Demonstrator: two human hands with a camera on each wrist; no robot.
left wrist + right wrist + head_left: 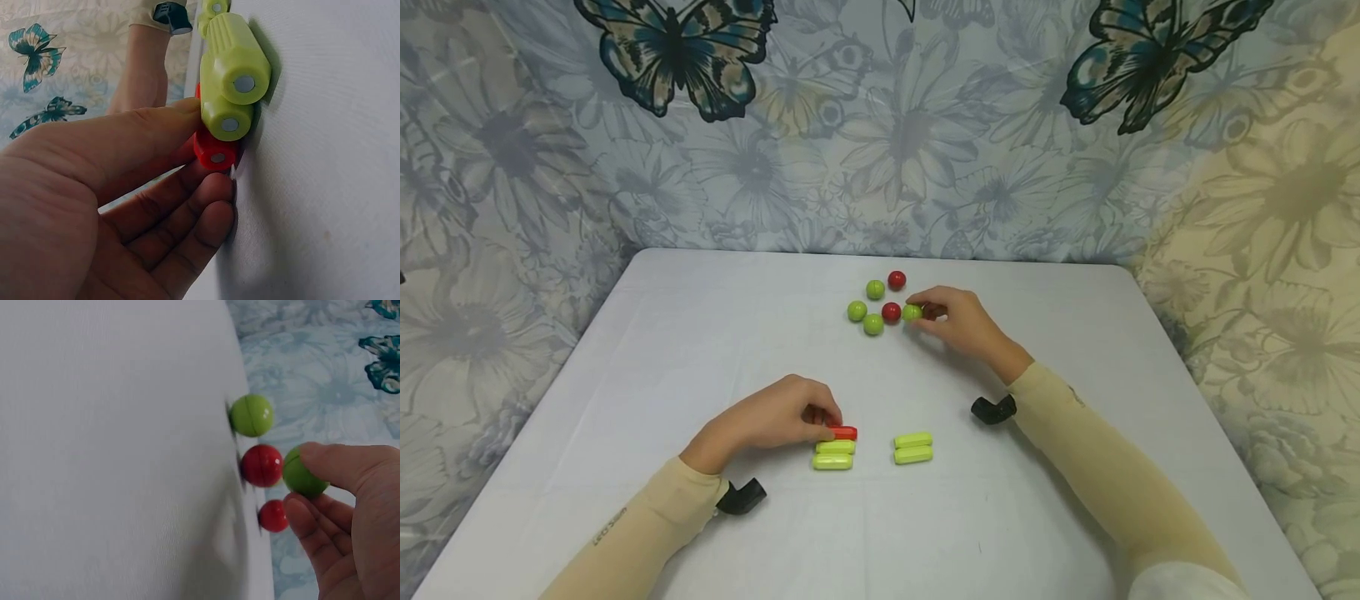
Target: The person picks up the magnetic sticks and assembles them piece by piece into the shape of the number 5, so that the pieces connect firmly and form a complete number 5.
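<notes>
My left hand (778, 412) pinches a red magnetic rod (847, 432) between thumb and fingers. That rod lies against two yellow-green rods (832, 462) stacked in a row on its near side. In the left wrist view, round metal ends show on the red rod (216, 156) and on its green neighbours (240, 78). Farther back, my right hand (964, 321) holds a green ball (912, 312) by thumb and fingertips. Just left of it sits a red ball (891, 312). In the right wrist view, the held green ball (301, 476) appears partly covered by the thumb.
Around the red ball lie another red ball (897, 281) and three green balls (872, 324). Two more yellow-green rods (913, 455) lie side by side to the right of the left hand. The white table (700, 333) meets a floral wall covering (910, 142) at its back edge.
</notes>
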